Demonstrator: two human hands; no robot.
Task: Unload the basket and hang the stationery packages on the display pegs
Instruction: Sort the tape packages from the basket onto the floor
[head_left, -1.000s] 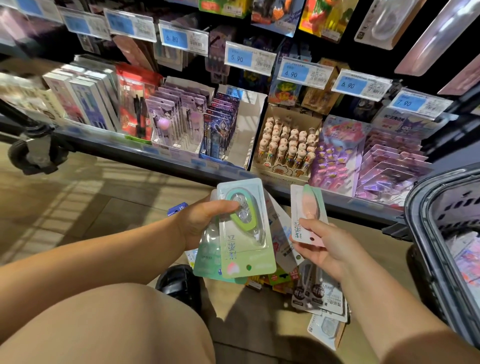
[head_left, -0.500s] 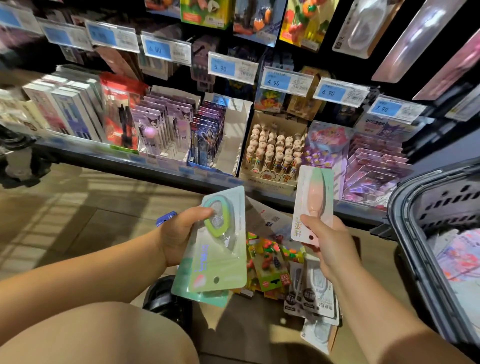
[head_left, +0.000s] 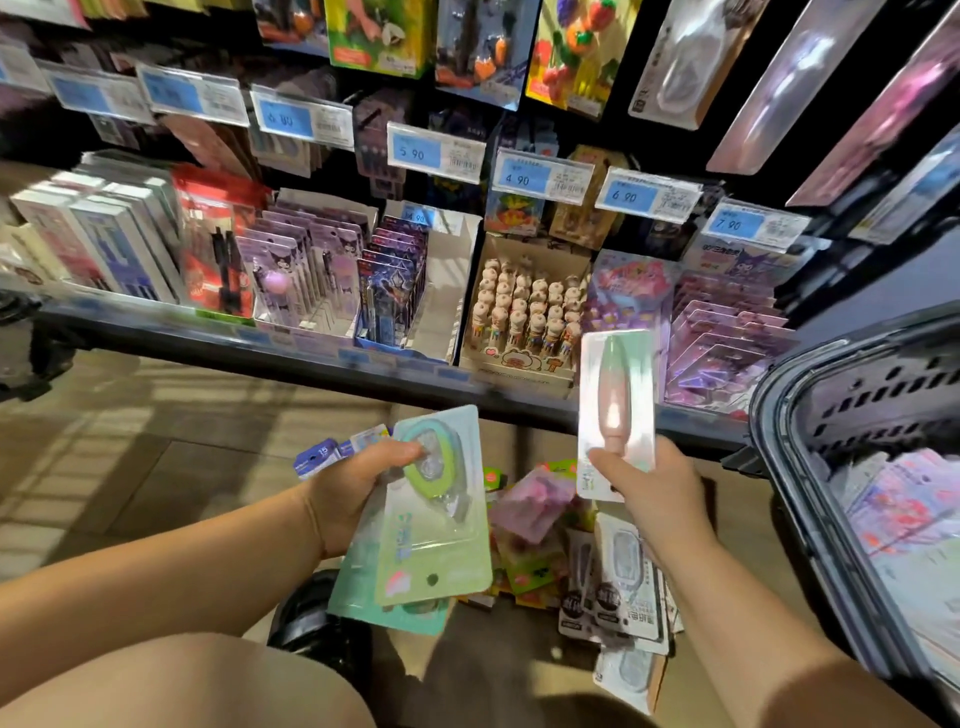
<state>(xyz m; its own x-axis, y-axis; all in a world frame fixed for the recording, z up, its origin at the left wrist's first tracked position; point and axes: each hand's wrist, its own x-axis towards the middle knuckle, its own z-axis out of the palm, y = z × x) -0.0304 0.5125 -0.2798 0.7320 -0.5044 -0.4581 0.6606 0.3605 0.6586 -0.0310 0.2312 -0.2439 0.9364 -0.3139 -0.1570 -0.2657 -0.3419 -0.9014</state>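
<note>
Green packages (head_left: 436, 540) below left hand (head_left: 353, 499), pink package (head_left: 615, 395) above right hand (head_left: 654, 499)

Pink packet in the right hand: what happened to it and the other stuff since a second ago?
The right hand lifted the pink packet up in front of the shelf and stood it upright. The left hand let its green correction tape packets tip and sink a little. Both hands keep their grip; the floor pile and the basket stayed put.
</note>
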